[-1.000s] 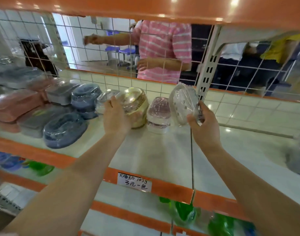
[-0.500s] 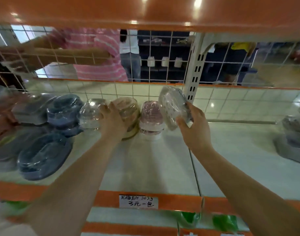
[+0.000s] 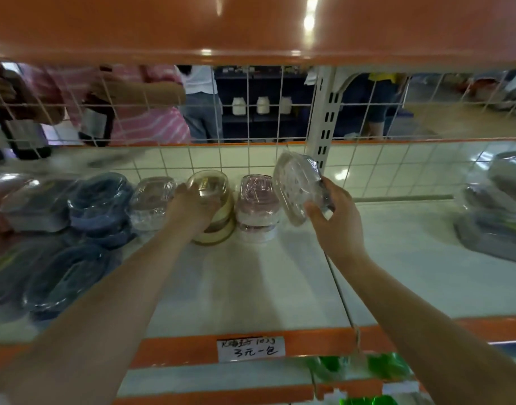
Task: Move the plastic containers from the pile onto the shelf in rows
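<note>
Nearest, a price label [image 3: 250,348] is sitting on the orange front edge of the shelf [image 3: 250,293], with open white surface behind it. Further in, the right hand [image 3: 337,217] is grasping a clear container [image 3: 294,185], tilting it in the air just beside the pink container [image 3: 258,206]. The left hand [image 3: 189,207] is curling around the yellow container [image 3: 214,203], which is standing in the row. The tilted container may be risking a knock against the pink stack. Room is lying open to the right, before the upright post [image 3: 324,118] and wire grid [image 3: 245,106].
</note>
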